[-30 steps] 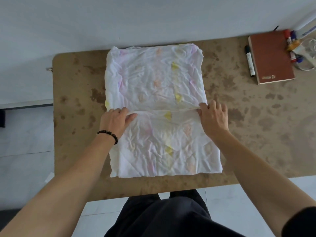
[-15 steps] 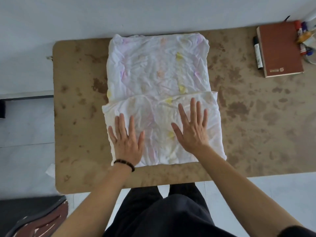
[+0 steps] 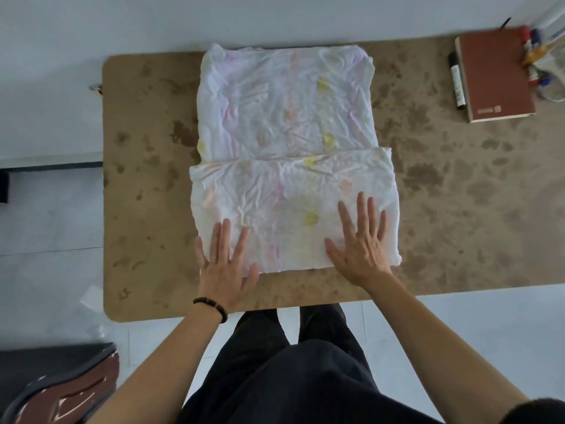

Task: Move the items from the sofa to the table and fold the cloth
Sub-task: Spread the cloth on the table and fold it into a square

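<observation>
You are pressing both flat, empty hands, left hand (image 3: 227, 264) and right hand (image 3: 360, 243), on the cloth's (image 3: 287, 111) near fold; its unfolded half is lying straight ahead, running away from you across the table (image 3: 458, 209).

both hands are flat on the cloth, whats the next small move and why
Probably lift both palms and take the near edge for another fold. The left hand and right hand lie flat and open on the cloth, whose near flap is folded over while the far half lies single on the table.
</observation>
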Motion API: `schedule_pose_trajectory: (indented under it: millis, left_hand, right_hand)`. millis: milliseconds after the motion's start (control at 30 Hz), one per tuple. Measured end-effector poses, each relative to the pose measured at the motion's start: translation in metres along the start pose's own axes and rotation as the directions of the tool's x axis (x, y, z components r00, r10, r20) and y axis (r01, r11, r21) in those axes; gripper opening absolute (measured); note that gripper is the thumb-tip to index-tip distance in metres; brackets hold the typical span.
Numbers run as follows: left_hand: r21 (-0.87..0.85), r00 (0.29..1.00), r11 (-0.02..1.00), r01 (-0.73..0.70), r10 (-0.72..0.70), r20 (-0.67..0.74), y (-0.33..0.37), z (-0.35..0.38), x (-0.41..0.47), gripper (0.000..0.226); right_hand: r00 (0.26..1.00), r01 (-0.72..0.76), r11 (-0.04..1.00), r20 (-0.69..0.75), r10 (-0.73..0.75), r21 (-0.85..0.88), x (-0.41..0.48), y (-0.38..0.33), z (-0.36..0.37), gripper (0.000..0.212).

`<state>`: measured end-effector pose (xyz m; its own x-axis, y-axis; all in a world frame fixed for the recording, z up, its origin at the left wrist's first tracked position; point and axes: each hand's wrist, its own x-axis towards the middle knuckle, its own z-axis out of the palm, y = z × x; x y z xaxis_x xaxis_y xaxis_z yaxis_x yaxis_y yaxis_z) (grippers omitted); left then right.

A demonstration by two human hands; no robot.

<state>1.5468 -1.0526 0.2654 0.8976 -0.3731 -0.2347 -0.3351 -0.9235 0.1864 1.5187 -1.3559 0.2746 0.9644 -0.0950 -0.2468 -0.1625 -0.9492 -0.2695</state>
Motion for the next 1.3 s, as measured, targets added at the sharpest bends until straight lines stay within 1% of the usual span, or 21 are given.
schedule_pose_trajectory:
  millis: [33, 67, 133, 167, 200, 233, 267, 333, 367, 433, 533, 633, 700, 767, 867, 933, 1000, 1067, 1133, 1200, 1300]
  left_hand:
    - [0.03, 0.995, 0.995, -0.094, 0.092, 0.048, 0.0, 0.002, -0.008, 0.081]
    - [0.055, 0.985, 0.989, -0.135, 0.128, 0.115, -0.002, 0.004, -0.013, 0.085]
    - [0.094, 0.969, 0.989, -0.118, 0.094, 0.229, -0.006, 0.001, -0.017, 0.086]
    - [0.097, 0.967, 0.991, -0.095, 0.069, 0.245, -0.008, -0.003, -0.015, 0.082]
    - [0.082, 0.969, 0.994, -0.068, 0.047, 0.241, -0.008, -0.007, -0.011, 0.077]
    - [0.057, 0.975, 0.998, -0.04, 0.027, 0.222, -0.008, -0.012, -0.007, 0.072]
    - [0.031, 0.98, 0.999, -0.024, 0.018, 0.196, -0.007, -0.017, -0.003, 0.067]
    - [-0.036, 0.986, 0.998, -0.045, 0.05, 0.157, -0.005, -0.027, 0.005, 0.06]
    - [-0.076, 0.987, 0.995, -0.063, 0.073, 0.144, -0.003, -0.032, 0.008, 0.056]
    - [-0.138, 0.99, 0.988, -0.071, 0.086, 0.108, -0.002, -0.048, 0.008, 0.049]
    - [-0.178, 0.992, 0.977, -0.116, 0.104, -0.075, -0.007, -0.081, -0.003, 0.04]
    - [-0.145, 0.957, 0.974, -0.175, 0.133, -0.256, -0.016, -0.11, -0.023, 0.031]
    - [-0.154, 0.95, 0.974, -0.164, 0.113, -0.292, -0.023, -0.124, -0.039, 0.035]
    - [-0.183, 0.949, 0.969, -0.165, 0.105, -0.298, -0.03, -0.13, -0.055, 0.032]
    - [-0.244, 0.947, 0.955, -0.17, 0.09, -0.309, -0.039, -0.133, -0.071, 0.03]
    - [-0.287, 0.951, 0.941, -0.178, 0.09, -0.295, -0.044, -0.138, -0.075, 0.028]
    - [-0.316, 0.963, 0.933, -0.173, 0.093, -0.253, -0.048, -0.146, -0.071, 0.017]
    - [-0.334, 0.977, 0.929, -0.159, 0.1, -0.188, -0.053, -0.154, -0.059, 0.007]
    - [-0.336, 0.987, 0.931, -0.14, 0.106, -0.119, -0.057, -0.162, -0.038, 0.015]
    - [-0.306, 0.995, 0.947, -0.096, 0.087, -0.044, -0.059, -0.168, -0.009, 0.019]
    - [-0.259, 0.998, 0.965, -0.037, 0.048, 0.037, -0.062, -0.177, 0.042, 0.014]
  right_hand:
    - [0.997, 0.069, 0.997, 0.031, -0.069, -0.015, -0.014, -0.002, 0.003, 0.087]
    - [0.994, 0.082, 0.996, 0.076, -0.078, -0.045, -0.026, -0.002, 0.005, 0.091]
    - [0.986, -0.043, 0.992, 0.154, 0.061, -0.12, -0.041, 0.007, 0.003, 0.094]
    - [0.973, -0.122, 0.982, 0.177, 0.148, -0.147, -0.042, 0.014, 0.0, 0.091]
    - [0.96, -0.173, 0.973, 0.194, 0.202, -0.156, -0.04, 0.021, -0.005, 0.086]
    - [0.956, -0.185, 0.972, 0.201, 0.213, -0.148, -0.036, 0.026, -0.011, 0.078]
    - [0.959, -0.179, 0.976, 0.199, 0.202, -0.125, -0.031, 0.028, -0.018, 0.071]
    - [0.968, -0.167, 0.983, 0.178, 0.179, -0.079, -0.025, 0.026, -0.03, 0.058]
    - [0.973, -0.165, 0.985, 0.152, 0.172, -0.059, -0.025, 0.022, -0.036, 0.052]
    - [0.98, -0.191, 0.982, 0.047, 0.191, -0.012, -0.028, 0.014, -0.05, 0.044]
    - [0.94, -0.268, 0.959, -0.192, 0.282, 0.096, -0.043, 0.002, -0.071, 0.034]
    - [0.89, -0.189, 0.976, -0.4, 0.218, 0.11, -0.068, -0.015, -0.086, 0.022]
    - [0.861, -0.157, 0.984, -0.476, 0.176, 0.079, -0.084, -0.028, -0.093, 0.019]
    - [0.851, -0.15, 0.987, -0.5, 0.157, 0.055, -0.099, -0.038, -0.096, 0.02]
    - [0.857, -0.168, 0.985, -0.487, 0.17, 0.048, -0.117, -0.048, -0.1, 0.029]
    - [0.867, -0.192, 0.978, -0.453, 0.206, 0.078, -0.126, -0.053, -0.106, 0.023]
    - [0.874, -0.234, 0.961, -0.402, 0.273, 0.145, -0.128, -0.055, -0.114, 0.013]
    - [0.896, -0.266, 0.941, -0.306, 0.321, 0.207, -0.122, -0.053, -0.124, 0.008]
    - [0.917, -0.293, 0.92, -0.198, 0.348, 0.26, -0.106, -0.048, -0.134, 0.002]
    - [0.922, -0.327, 0.894, -0.101, 0.373, 0.308, -0.083, -0.04, -0.143, 0.009]
    - [0.922, -0.358, 0.868, -0.019, 0.388, 0.344, -0.034, -0.024, -0.153, 0.013]
